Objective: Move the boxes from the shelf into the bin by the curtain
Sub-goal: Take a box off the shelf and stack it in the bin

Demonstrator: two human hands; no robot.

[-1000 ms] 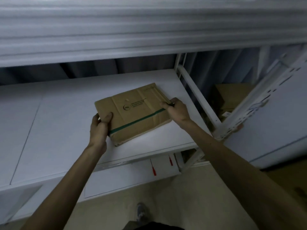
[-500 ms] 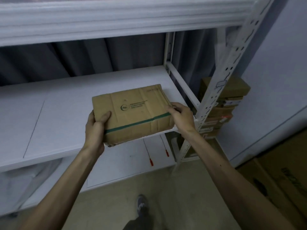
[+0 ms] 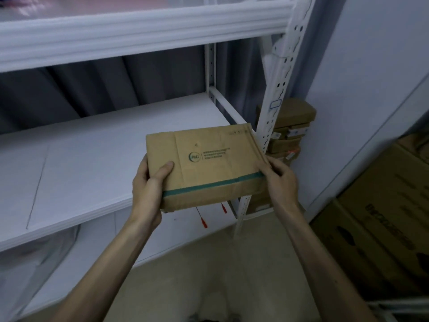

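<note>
**Box held in both hands at the shelf's front edge**

The white shelf [image 3: 88,159] spreads behind and to the left of the fingers, its board bare where it shows, with a dark curtain [image 3: 104,89] hanging beyond it. To the right of the right-hand fingers, large printed cartons [image 3: 380,224] sit on the floor. Past those fingers, behind the shelf's perforated upright [image 3: 276,89], stands a stack of brown boxes [image 3: 287,131].

The cardboard box [image 3: 204,163], flat and banded with green tape, is lifted clear of the shelf board and tilted slightly, partly over the front edge. The left hand [image 3: 148,184] clasps its left end, thumb [image 3: 164,169] pressed on the top face, the other fingers wrapped beneath and hidden. The right hand [image 3: 281,180] grips the right end, fingertips [image 3: 263,166] curled over the top edge near the tape. Below the fingers, two small red ties [image 3: 203,220] dangle under the shelf.
</note>
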